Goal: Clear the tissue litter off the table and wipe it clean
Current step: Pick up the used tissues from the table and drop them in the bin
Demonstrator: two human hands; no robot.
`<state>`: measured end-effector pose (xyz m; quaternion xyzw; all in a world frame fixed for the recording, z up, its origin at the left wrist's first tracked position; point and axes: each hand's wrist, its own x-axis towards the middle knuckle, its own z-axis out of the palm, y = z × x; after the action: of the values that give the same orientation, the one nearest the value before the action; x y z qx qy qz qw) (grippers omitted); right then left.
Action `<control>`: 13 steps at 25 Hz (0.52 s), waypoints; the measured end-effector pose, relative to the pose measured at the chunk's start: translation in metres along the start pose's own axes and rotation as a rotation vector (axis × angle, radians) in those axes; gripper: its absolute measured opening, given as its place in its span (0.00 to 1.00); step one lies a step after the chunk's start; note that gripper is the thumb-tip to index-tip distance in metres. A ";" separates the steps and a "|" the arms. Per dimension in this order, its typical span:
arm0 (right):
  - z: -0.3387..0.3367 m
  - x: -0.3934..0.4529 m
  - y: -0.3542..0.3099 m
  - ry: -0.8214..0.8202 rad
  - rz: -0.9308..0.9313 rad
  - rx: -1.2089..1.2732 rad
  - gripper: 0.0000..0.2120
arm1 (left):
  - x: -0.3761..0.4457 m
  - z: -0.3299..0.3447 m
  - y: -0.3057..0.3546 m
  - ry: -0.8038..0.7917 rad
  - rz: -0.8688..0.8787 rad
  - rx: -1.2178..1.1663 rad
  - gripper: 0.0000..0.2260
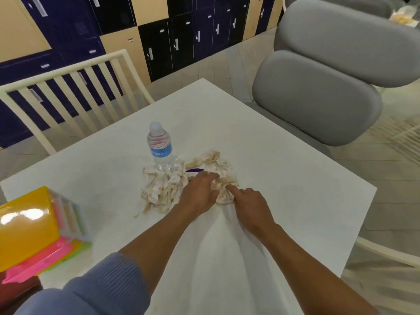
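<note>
Near the middle of the white bench (284, 169) lies a heap of crumpled, stained tissue litter (163, 189), spreading from about 9 o'clock to 1 o'clock of the two hands. At 11 o'clock of the heap a clear water bottle (159, 147) with a blue label stands upright, its base touching the tissues. A small purple patch (195, 170) shows among the litter just beyond the left hand (200, 192); what it is cannot be told.

That left hand lies on the heap with its grip curled down into the tissues, fingertips buried in the pile. Just at its 3 o'clock, the right hand (252, 208) has its forefinger stretched out, tip touching the edge of the litter, the other fingers folded under; whether this grip holds any tissue cannot be told. A blue sleeve (102, 289) is pushed up the left forearm.

At 8 o'clock of the heap, on the bench's near left corner, sits a stack of bright yellow and pink plastic items (34, 233). A cream slatted chair (68, 94) stands at 10 o'clock, a grey padded chair (322, 92) at 2 o'clock, with dark lockers (181, 37) behind.
</note>
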<state>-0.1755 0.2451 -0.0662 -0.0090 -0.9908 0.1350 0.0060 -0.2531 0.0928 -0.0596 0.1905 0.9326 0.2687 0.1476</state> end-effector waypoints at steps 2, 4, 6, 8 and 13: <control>0.002 -0.005 -0.001 -0.055 -0.020 0.067 0.23 | 0.003 0.006 0.002 -0.006 -0.031 0.051 0.17; 0.002 -0.010 -0.003 -0.083 0.021 0.167 0.20 | 0.002 0.010 0.002 0.019 -0.040 0.052 0.14; 0.000 -0.012 -0.005 -0.070 0.054 0.225 0.18 | -0.003 0.010 0.005 0.067 -0.042 0.012 0.13; -0.002 -0.020 -0.008 -0.048 0.068 0.295 0.17 | -0.012 0.008 0.011 0.134 -0.061 -0.071 0.13; -0.025 -0.067 -0.004 -0.057 0.201 0.584 0.21 | -0.047 -0.004 0.028 0.262 -0.144 -0.270 0.12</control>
<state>-0.1078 0.2464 -0.0417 -0.1008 -0.9040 0.4142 -0.0329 -0.2052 0.0924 -0.0326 0.0651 0.9106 0.4025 0.0681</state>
